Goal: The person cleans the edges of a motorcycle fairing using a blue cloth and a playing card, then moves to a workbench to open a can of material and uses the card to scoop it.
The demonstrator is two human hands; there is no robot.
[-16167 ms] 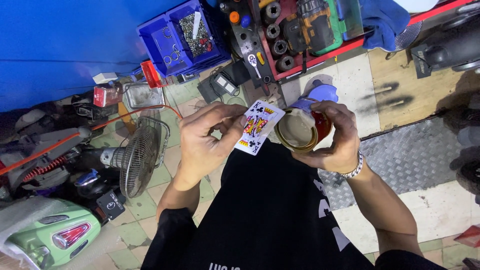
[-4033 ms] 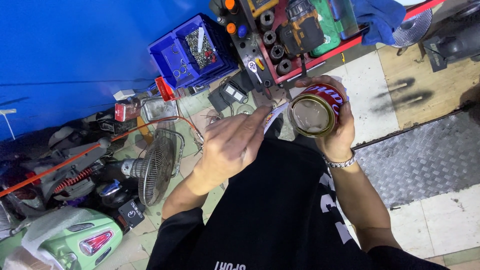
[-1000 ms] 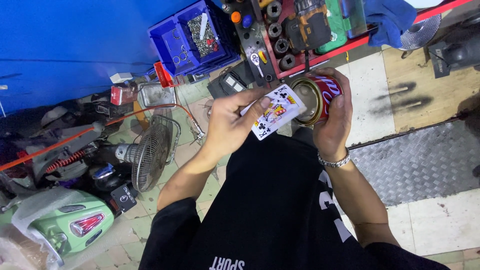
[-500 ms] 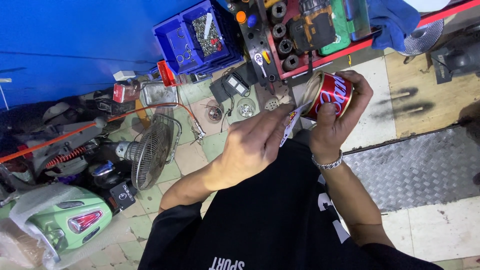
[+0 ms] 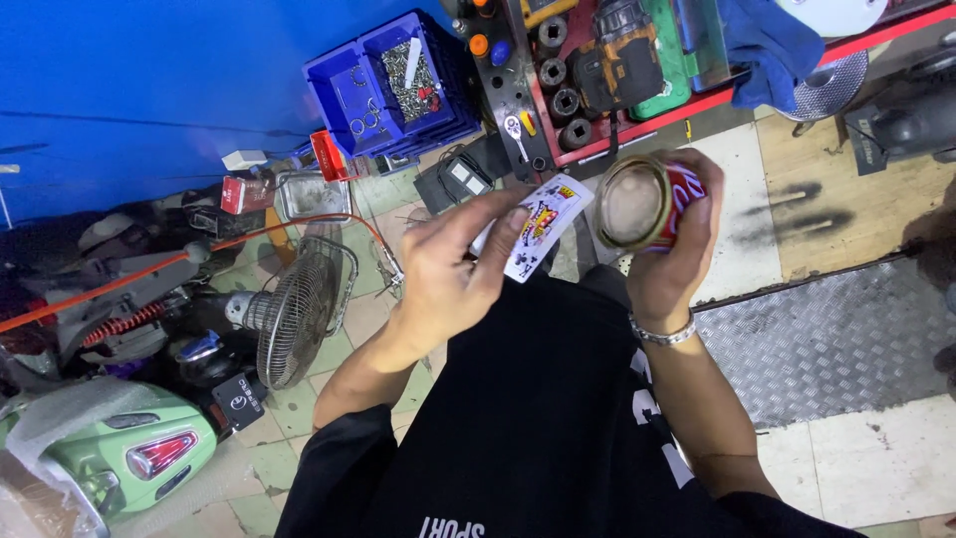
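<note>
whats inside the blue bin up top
The blue bin holds a heap of small metal hardware and rings, with a white strip on top. What lies beneath the heap is covered.

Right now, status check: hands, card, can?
Left hand pinching playing card. Right hand gripping red can, open end toward camera. Card beside the can's mouth; nothing between them.
</note>
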